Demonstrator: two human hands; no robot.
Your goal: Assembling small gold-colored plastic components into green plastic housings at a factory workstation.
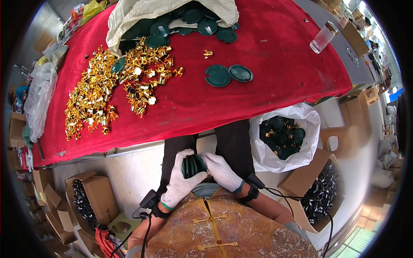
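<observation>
left hand (180, 185) clasps stacked green discs (193, 166), right hand (223, 171) against their side, its grip unclear; the step looks like handling the stack, next calling for steady support. beyond, gold clips (92, 92) heap on the red surface (258, 88).

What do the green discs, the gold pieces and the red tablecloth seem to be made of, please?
Green discs: probably plastic, smooth with a soft sheen.
Gold pieces: bright, mirror-like highlights suggest polished metal, though plated plastic is possible.
Red tablecloth: apparently fabric, matte, with soft wrinkles.
</observation>
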